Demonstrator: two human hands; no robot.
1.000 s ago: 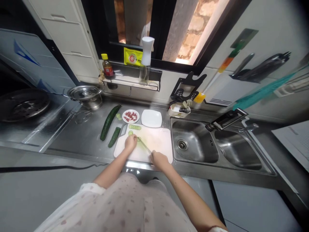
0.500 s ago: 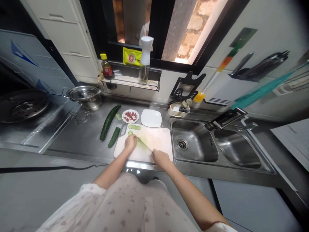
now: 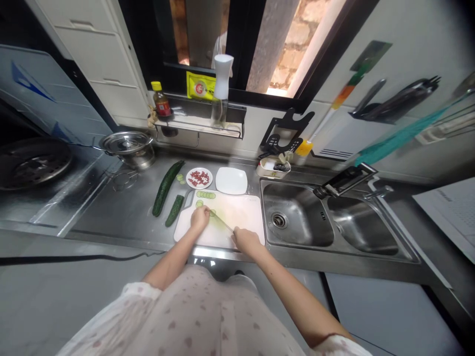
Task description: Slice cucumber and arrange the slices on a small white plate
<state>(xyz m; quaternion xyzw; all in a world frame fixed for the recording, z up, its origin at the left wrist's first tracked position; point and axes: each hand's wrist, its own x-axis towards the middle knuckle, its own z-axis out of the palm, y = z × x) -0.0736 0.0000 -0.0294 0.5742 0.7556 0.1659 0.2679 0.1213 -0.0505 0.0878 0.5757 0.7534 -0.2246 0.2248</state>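
My right hand [image 3: 246,241] is closed round the handle of a knife [image 3: 222,222], whose blade slants up and left over the white cutting board [image 3: 241,211]. At the blade's tip lies a cucumber slice [image 3: 212,213]. My left hand [image 3: 200,218] is on the board's left side with its fingers pressed together beside the blade tip; what they grip is hidden. Just beyond it are a few loose slices [image 3: 199,203] and a row of cucumber slices [image 3: 206,195]. A cut cucumber piece [image 3: 174,210] and a long whole cucumber [image 3: 167,189] lie left of the board.
Behind the board stand a plate of chopped reddish pieces [image 3: 199,178] and a white square plate [image 3: 231,180]. More slices [image 3: 180,178] lie on the counter. A double sink [image 3: 297,217] is at right, a lidded steel pot [image 3: 129,148] at left. A rack [image 3: 200,129] holds bottles.
The view has shifted very slightly. Both hands and the knife stay in nearly the same place on the board.
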